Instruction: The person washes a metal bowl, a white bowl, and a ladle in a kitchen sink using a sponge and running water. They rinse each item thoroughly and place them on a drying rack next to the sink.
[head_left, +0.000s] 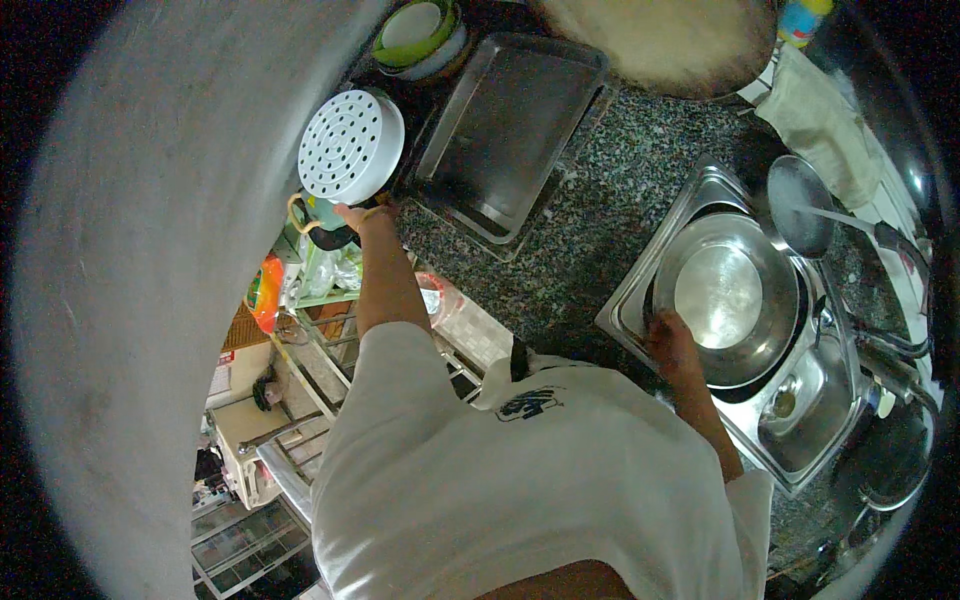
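At the far left of the counter, my left hand (361, 216) is at the lower edge of a white perforated steamer basket (346, 144). Its fingers are mostly hidden, so a grip cannot be made out. A pale yellow handle (298, 215) of another vessel shows just below the basket. My right hand (673, 341) grips the near left rim of a wide stainless steel basin (776, 292). That basin rests over one bowl of a steel double sink (806, 405).
A dark baking tray (510, 127) lies on the granite counter (637, 165). Stacked bowls (416, 37) stand at the back left, with a large round pale board (667, 45) beyond. A mesh strainer (799, 202) overlaps the sink's far edge, near a cloth (821, 124). A grey wall (150, 225) rises at left.
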